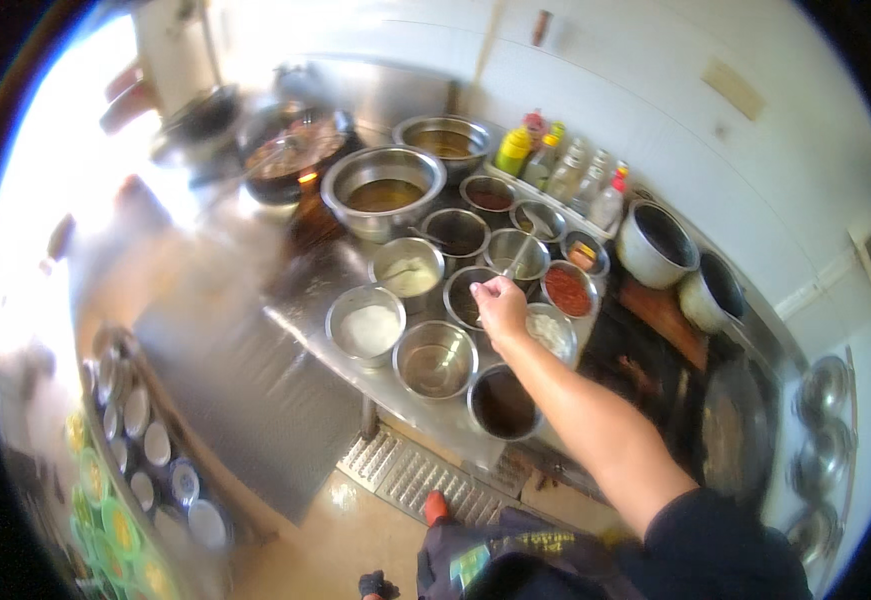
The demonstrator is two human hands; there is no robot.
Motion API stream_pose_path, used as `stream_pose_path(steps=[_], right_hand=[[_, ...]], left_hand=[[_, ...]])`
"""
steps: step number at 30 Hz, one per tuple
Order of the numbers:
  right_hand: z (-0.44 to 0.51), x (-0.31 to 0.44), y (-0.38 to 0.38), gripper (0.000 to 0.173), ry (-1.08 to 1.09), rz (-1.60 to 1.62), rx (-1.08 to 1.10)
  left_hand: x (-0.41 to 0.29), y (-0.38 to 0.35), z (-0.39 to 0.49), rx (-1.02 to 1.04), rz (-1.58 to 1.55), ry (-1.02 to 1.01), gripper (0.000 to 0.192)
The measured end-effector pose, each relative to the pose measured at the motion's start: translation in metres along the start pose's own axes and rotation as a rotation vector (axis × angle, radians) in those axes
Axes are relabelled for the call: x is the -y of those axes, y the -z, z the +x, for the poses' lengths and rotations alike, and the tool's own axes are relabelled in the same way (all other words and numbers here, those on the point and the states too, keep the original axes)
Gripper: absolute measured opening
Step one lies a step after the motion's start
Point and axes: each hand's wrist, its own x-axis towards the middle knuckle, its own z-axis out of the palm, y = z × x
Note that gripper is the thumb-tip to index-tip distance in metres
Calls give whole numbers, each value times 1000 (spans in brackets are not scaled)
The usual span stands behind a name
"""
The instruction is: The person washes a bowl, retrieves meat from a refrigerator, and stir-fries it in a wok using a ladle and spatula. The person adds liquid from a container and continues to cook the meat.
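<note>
My right hand [501, 306] reaches over the metal bowls, its fingers pinched on the thin handle of a metal spoon or ladle [519, 253]. The utensil's far end points to a small bowl at the back. Under the hand is a bowl with dark contents [465, 298]. Around it stand a bowl of red seasoning [568, 291], a bowl of white pieces [549, 334], a bowl of white powder [369, 330], a bowl of pale paste [407, 276], a bowl of clear liquid [435, 358] and a bowl of dark liquid [505, 401]. My left hand is out of view.
Two large steel bowls of oily liquid [384, 196] stand behind, beside a wok [293, 146] with food and a small flame. Bottles [570, 172] line the wall; two deep pots [657, 244] stand at right. Plates [157, 444] and green dishes [120, 529] fill the lower left.
</note>
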Motion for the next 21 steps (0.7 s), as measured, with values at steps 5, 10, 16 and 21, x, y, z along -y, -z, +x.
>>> stream_pose_path(steps=[5,10,16,21], right_hand=[[-35,59,123,34,309,291,71],[-92,86,335,38,-92,225,66],[-187,64,535,27,-360,349,-209],[-251,18,669,20,-603,320,-290]], left_hand=[[-24,-29,20,130,485,-162,15],[-74,-87,23,259,1326,-596,16],[-109,-161,8,244,2228,-1323,16],[-95,-240,-40,376,2564,-1848,17]])
